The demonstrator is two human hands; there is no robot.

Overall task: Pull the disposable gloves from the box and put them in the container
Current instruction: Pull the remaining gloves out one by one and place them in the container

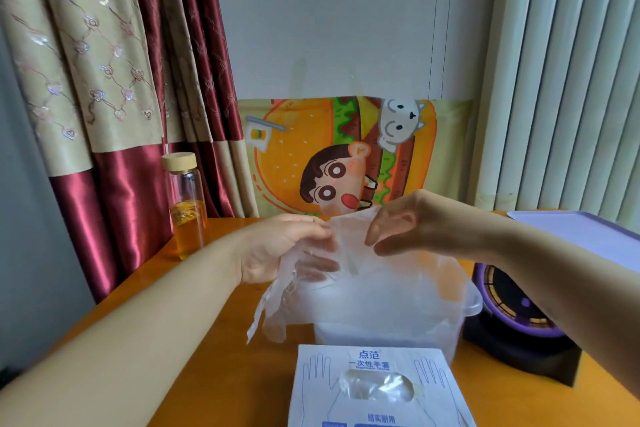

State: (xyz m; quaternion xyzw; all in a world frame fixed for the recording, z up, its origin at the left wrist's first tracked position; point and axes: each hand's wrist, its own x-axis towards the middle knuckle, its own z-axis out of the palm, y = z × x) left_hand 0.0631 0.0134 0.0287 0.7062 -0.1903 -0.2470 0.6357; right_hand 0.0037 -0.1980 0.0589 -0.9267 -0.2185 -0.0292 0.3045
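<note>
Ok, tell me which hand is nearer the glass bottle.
Left. The left hand grips the glove just right of the bottle; the right hand pinches it farther right, above the container.

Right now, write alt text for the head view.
The left hand and right hand hold a thin clear glove above a clear container on an orange table. The glove box lies nearest the camera; a glass bottle stands at left.

Left forearm [138, 308] is reaching in from the lower left, left hand [284, 248] pinching the glove [349, 241] between thumb and fingers, while right forearm [540, 263] is angling in from the right, right hand [410, 222] arching palm-down, curled fingers nipping the same glove's top edge.
</note>
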